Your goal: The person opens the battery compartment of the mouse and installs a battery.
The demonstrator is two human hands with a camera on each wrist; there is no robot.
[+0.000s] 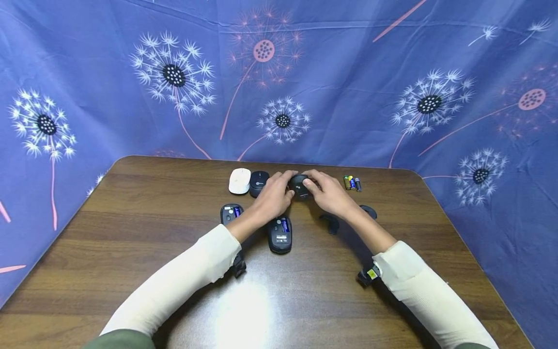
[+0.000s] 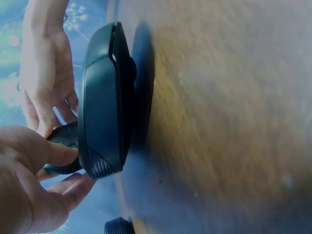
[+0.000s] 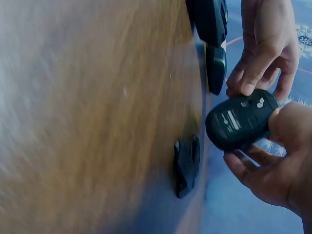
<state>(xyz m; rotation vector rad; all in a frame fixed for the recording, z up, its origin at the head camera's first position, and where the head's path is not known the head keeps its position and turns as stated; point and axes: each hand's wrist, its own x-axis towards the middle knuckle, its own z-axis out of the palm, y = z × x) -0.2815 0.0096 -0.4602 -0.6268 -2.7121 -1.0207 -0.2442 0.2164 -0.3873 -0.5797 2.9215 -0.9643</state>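
Both hands hold a black computer mouse [image 1: 299,186] near the far edge of the table, with its labelled underside facing me. In the right wrist view that underside [image 3: 239,122] shows a white label strip. My left hand [image 1: 272,196] grips the mouse's left side by thumb and fingers, while my right hand [image 1: 329,194] grips the right side, its thumb on the underside. Below my left hand lies an upturned mouse [image 1: 280,237], a blue battery [image 1: 285,225] visible in its bay. Under my right forearm sit two dark curved covers, one [image 1: 331,224] left and another [image 1: 369,211] right.
A white mouse [image 1: 240,181] and a black mouse [image 1: 259,180] stand side by side left of my hands. Another upturned mouse [image 1: 228,212] with a blue battery is partly hidden by my left forearm. Several small batteries [image 1: 352,183] lie right of my right hand. A patterned blue cloth [image 1: 340,131] hangs behind the table.
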